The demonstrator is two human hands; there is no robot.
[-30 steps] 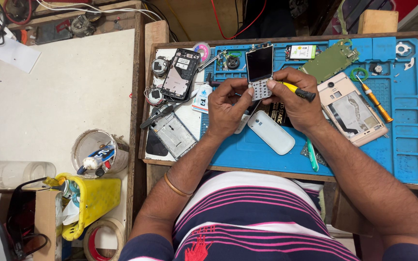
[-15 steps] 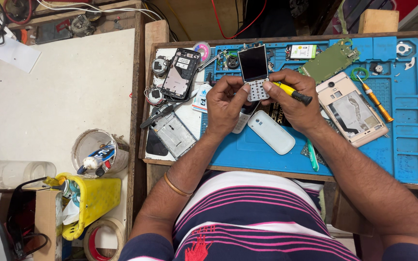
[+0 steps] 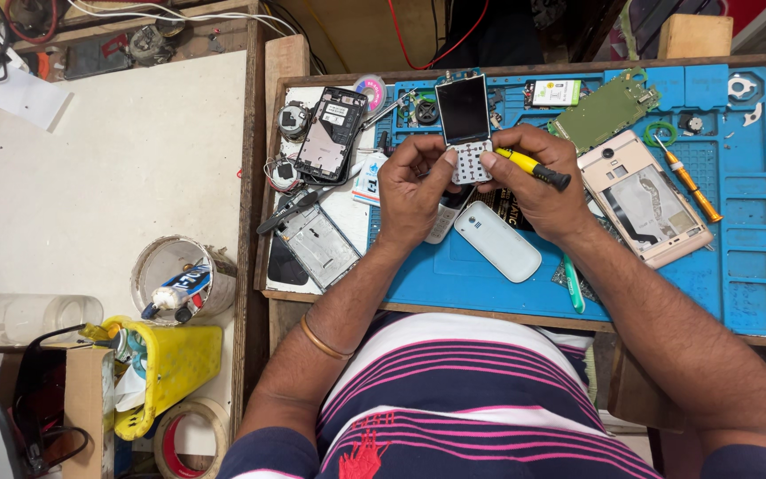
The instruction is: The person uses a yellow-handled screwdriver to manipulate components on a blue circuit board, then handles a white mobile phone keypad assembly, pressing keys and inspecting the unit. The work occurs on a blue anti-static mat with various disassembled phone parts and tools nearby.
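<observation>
A small keypad phone (image 3: 465, 124) with a dark screen and bare white keypad stands over the blue work mat (image 3: 738, 257). My left hand (image 3: 412, 191) grips its lower left side. My right hand (image 3: 538, 182) holds its lower right side and also a yellow-handled screwdriver (image 3: 532, 167) that points towards the keypad. A white phone back cover (image 3: 497, 241) lies on the mat just below my hands.
An opened black phone (image 3: 330, 133) and a bare frame (image 3: 316, 244) lie at the left. A rose-gold phone shell (image 3: 644, 208), green circuit board (image 3: 605, 111) and orange screwdriver (image 3: 689, 182) sit right. A yellow bin (image 3: 175, 368) and tape roll (image 3: 183, 435) stand lower left.
The keypad phone has shifted a little away from me between my hands. Both hands keep their grip and the screwdriver stays in my right hand.
</observation>
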